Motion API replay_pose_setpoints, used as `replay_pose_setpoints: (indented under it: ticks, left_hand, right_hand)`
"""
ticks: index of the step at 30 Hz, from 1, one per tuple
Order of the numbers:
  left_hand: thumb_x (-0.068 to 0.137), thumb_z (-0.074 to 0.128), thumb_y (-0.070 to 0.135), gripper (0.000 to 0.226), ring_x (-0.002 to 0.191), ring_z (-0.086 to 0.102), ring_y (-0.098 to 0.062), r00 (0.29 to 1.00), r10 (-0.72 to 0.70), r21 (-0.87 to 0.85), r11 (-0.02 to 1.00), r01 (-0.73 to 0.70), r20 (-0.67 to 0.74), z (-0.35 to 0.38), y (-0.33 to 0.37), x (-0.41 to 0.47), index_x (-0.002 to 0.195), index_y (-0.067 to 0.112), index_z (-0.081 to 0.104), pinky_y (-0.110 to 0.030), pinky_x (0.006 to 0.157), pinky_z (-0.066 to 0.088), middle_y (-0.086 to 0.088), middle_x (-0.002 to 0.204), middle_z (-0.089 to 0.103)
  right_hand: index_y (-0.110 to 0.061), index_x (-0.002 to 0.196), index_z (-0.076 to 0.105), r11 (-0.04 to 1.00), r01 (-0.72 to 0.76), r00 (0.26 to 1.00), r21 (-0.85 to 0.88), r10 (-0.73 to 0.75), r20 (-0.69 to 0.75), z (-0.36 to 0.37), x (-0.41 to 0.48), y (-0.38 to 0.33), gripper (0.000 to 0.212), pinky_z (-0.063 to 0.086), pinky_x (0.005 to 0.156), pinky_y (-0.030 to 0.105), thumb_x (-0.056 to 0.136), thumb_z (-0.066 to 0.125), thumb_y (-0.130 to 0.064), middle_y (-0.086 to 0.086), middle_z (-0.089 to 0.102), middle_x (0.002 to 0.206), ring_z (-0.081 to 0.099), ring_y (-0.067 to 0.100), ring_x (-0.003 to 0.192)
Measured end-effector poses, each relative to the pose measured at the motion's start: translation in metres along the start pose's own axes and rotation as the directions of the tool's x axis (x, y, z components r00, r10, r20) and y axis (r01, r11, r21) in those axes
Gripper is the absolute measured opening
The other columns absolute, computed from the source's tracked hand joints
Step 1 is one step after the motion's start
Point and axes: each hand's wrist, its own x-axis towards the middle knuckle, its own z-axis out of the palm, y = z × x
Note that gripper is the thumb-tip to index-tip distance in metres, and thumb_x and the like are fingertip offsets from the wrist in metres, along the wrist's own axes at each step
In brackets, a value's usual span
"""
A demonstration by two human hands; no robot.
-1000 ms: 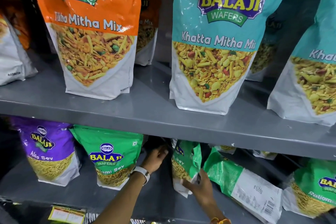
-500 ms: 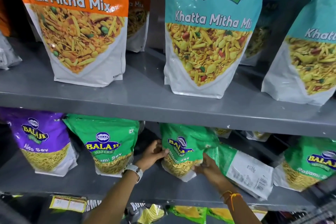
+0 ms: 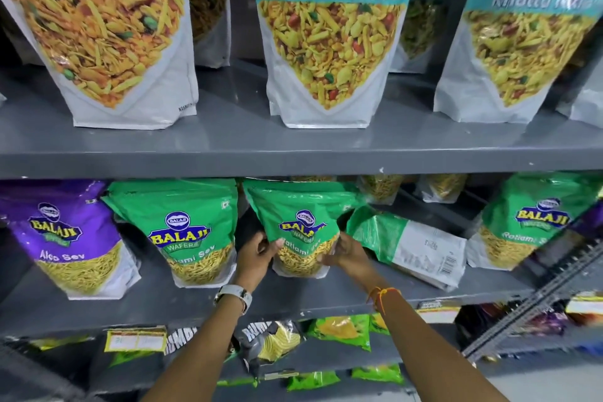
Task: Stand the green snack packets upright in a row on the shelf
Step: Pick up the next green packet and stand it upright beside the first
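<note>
A green Ratlami Sev packet (image 3: pixel 298 215) stands upright, front facing me, in the middle of the grey shelf (image 3: pixel 326 299). My left hand (image 3: pixel 256 254) grips its left edge and my right hand (image 3: pixel 347 251) grips its right edge. To its left a second green packet (image 3: pixel 186 232) stands upright. To the right a green packet (image 3: pixel 408 243) lies tilted on its side with its white back showing. Farther right one more green packet (image 3: pixel 528 219) stands upright.
A purple Aloo Sev packet (image 3: pixel 62 235) stands at the left end of the row. More packets sit deeper behind (image 3: pixel 381 188). The upper shelf (image 3: pixel 293 158) with orange and teal mix bags hangs close above. Small packets fill the lower shelf (image 3: pixel 339 331).
The middle green packet has been turned from edge-on to front-facing and stood upright, both hands now on its sides. The camera view has dropped lower and closer.
</note>
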Motion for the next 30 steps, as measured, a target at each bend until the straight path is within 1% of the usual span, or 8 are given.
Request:
replay_pose_setpoints:
  ticks: [5, 14, 17, 19, 21, 24, 28, 30]
  left_hand:
    - [0.085, 0.063, 0.025, 0.02, 0.083, 0.054, 0.022, 0.999, 0.028, 0.041, 0.999, -0.027, -0.019, 0.003, 0.002, -0.003, 0.093, 0.041, 0.055, 0.0, 0.066, 0.042, 0.025, 0.096, 0.06]
    - [0.081, 0.063, 0.034, 0.009, 0.087, 0.059, 0.004, 0.994, 0.045, 0.001, 0.999, -0.045, -0.097, 0.01, -0.004, -0.003, 0.084, 0.038, 0.056, -0.036, 0.081, 0.05, 0.019, 0.091, 0.064]
    - [0.086, 0.061, 0.022, 0.016, 0.091, 0.06, 0.005, 0.99, 0.07, -0.003, 0.997, -0.071, -0.124, 0.011, 0.0, -0.009, 0.09, 0.038, 0.06, -0.02, 0.078, 0.049, 0.018, 0.095, 0.065]
    - [0.087, 0.06, 0.019, 0.019, 0.097, 0.06, 0.002, 0.978, 0.094, -0.012, 0.995, -0.097, -0.184, 0.017, 0.002, -0.017, 0.105, 0.024, 0.061, -0.009, 0.077, 0.046, 0.01, 0.104, 0.066]
    - [0.085, 0.062, 0.015, 0.031, 0.093, 0.059, -0.002, 0.907, 0.105, 0.003, 0.994, -0.114, -0.407, 0.032, 0.005, -0.028, 0.115, 0.009, 0.056, -0.011, 0.077, 0.045, -0.002, 0.108, 0.062]
    - [0.081, 0.063, 0.028, 0.037, 0.068, 0.055, 0.005, 0.747, 0.13, -0.017, 0.983, -0.185, -0.652, 0.069, 0.011, -0.05, 0.105, 0.003, 0.051, -0.012, 0.061, 0.043, -0.01, 0.087, 0.058]
    - [0.083, 0.056, 0.045, 0.026, 0.052, 0.047, -0.003, 0.868, 0.135, 0.089, 0.99, -0.105, -0.477, 0.156, 0.011, -0.067, 0.079, 0.019, 0.05, -0.025, 0.054, 0.043, 0.005, 0.058, 0.049]
    - [0.087, 0.056, 0.039, 0.026, 0.053, 0.054, -0.015, 0.941, -0.129, 0.043, 0.988, 0.15, -0.313, 0.208, 0.014, -0.054, 0.071, 0.019, 0.053, -0.039, 0.06, 0.051, -0.004, 0.06, 0.056]
  right_hand:
    - [0.005, 0.109, 0.052, 0.999, 0.028, 0.999, -0.036, -0.029, -0.034, 0.001, 0.003, 0.005, 0.043, 0.043, 0.103, 0.053, 0.072, 0.074, 0.0, 0.022, 0.061, 0.122, 0.058, 0.031, 0.113]
    - [-0.004, 0.125, 0.048, 0.974, 0.034, 0.993, -0.222, -0.058, -0.1, 0.002, 0.005, 0.001, 0.067, 0.047, 0.1, 0.046, 0.069, 0.08, -0.021, 0.015, 0.058, 0.128, 0.054, 0.031, 0.118]
    - [0.0, 0.123, 0.052, 0.95, 0.075, 0.989, -0.303, -0.111, -0.101, -0.018, 0.003, -0.006, 0.062, 0.051, 0.095, 0.043, 0.07, 0.08, -0.017, 0.019, 0.062, 0.121, 0.059, 0.031, 0.112]
    - [0.005, 0.11, 0.061, 0.921, 0.123, 0.97, -0.369, -0.191, -0.152, -0.044, 0.003, -0.011, 0.048, 0.052, 0.091, 0.04, 0.071, 0.079, -0.015, 0.02, 0.066, 0.116, 0.062, 0.031, 0.106]
    - [0.006, 0.103, 0.065, 0.918, 0.139, 0.948, -0.371, -0.231, -0.217, -0.08, 0.003, -0.011, 0.035, 0.052, 0.08, 0.024, 0.073, 0.076, -0.009, 0.023, 0.068, 0.111, 0.065, 0.028, 0.1]
    - [0.004, 0.093, 0.071, 0.873, 0.136, 0.893, -0.468, -0.313, -0.322, -0.143, 0.007, -0.005, 0.015, 0.046, 0.069, 0.013, 0.079, 0.068, -0.001, 0.024, 0.072, 0.099, 0.067, 0.026, 0.092]
    - [-0.013, 0.078, 0.058, 0.817, 0.014, 0.929, -0.577, -0.224, -0.294, -0.223, 0.023, 0.013, 0.01, 0.04, 0.07, 0.025, 0.086, 0.055, -0.009, 0.012, 0.058, 0.079, 0.052, 0.018, 0.082]
    - [-0.006, 0.087, 0.063, 0.794, -0.05, 0.952, -0.606, -0.147, -0.27, -0.25, 0.033, 0.026, 0.016, 0.045, 0.079, 0.035, 0.091, 0.052, -0.015, 0.021, 0.064, 0.09, 0.06, 0.028, 0.091]
